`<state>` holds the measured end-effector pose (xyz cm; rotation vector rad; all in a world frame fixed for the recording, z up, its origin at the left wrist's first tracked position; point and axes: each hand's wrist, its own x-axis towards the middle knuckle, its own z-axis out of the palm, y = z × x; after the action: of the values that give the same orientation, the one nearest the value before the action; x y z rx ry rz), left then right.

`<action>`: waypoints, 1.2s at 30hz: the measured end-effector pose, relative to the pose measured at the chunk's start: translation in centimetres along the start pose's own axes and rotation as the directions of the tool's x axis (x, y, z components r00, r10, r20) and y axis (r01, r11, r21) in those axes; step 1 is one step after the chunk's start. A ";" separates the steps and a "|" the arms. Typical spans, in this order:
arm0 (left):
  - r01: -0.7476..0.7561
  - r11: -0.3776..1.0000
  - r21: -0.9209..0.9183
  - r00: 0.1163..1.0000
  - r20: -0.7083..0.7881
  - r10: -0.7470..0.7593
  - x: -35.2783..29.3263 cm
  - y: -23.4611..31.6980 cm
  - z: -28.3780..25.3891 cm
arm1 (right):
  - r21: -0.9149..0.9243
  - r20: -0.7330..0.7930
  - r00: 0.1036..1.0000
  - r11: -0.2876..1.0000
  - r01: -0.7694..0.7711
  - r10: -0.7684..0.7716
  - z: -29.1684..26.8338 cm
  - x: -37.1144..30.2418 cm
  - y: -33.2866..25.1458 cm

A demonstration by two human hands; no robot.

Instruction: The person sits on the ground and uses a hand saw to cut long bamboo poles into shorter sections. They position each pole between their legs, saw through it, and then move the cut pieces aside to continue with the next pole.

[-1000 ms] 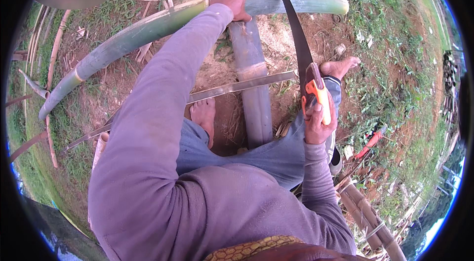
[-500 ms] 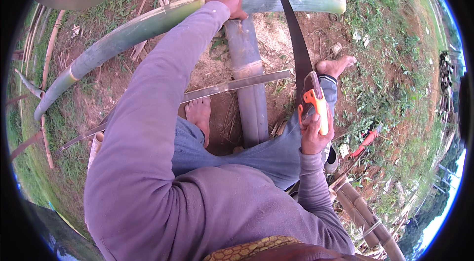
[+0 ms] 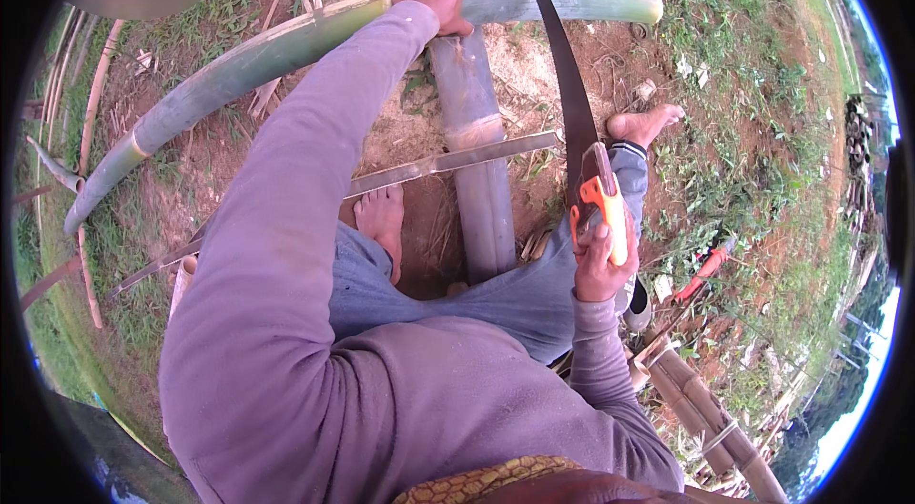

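A thick green bamboo pole (image 3: 257,56) lies crosswise at the far side, bent by the lens, its cut end to the right. My left hand (image 3: 438,0) is closed over it near a node, where the pole crosses a second bamboo (image 3: 467,170) that runs away from me. My right hand (image 3: 605,264) is wrapped round the orange and white handle (image 3: 612,208) of a hand saw. Its long dark blade (image 3: 564,75) points away from me, the tip end overlapping the pole right of my left hand. Whether the teeth touch the pole, I cannot tell.
A narrow split bamboo strip (image 3: 457,159) lies across the second bamboo, nearer me. My bare feet (image 3: 381,223) stand on either side of it. Sawdust (image 3: 519,61) covers soil under the pole. A red-handled tool (image 3: 703,273) and brown bamboo pieces (image 3: 686,390) lie at the right.
The saw and my right hand have drawn very slightly toward me. My left hand stays at the same place on the pole.
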<state>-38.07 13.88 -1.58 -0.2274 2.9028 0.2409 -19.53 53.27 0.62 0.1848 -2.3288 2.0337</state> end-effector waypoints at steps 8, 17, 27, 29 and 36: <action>-0.050 0.999 -0.021 0.999 -0.012 0.050 0.5 1.8 -1.0 | 0.103 -0.030 0.998 0.994 -0.048 0.051 10.0 15.3 0.0; -0.017 1.000 0.007 1.000 -0.016 0.017 0.5 0.2 -0.4 | -0.049 -0.016 1.000 0.999 -0.016 0.015 -0.7 -1.2 -0.2; -0.036 0.999 -0.035 0.999 -0.032 0.035 0.5 0.8 -0.2 | 0.086 -0.023 0.999 0.995 -0.041 0.043 7.7 10.8 0.4; -0.018 1.000 -0.024 0.999 -0.038 0.017 0.4 0.3 -0.4 | 0.172 -0.002 0.999 0.984 -0.038 0.039 3.6 4.4 0.9; -0.012 1.000 0.019 0.999 -0.033 0.013 0.8 1.3 -0.3 | 0.114 -0.066 0.997 0.993 0.037 -0.030 4.3 4.3 2.2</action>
<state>-39.10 15.03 -1.28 -0.2120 2.9386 0.2133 -23.83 49.07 -1.67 0.1590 -2.1586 2.1261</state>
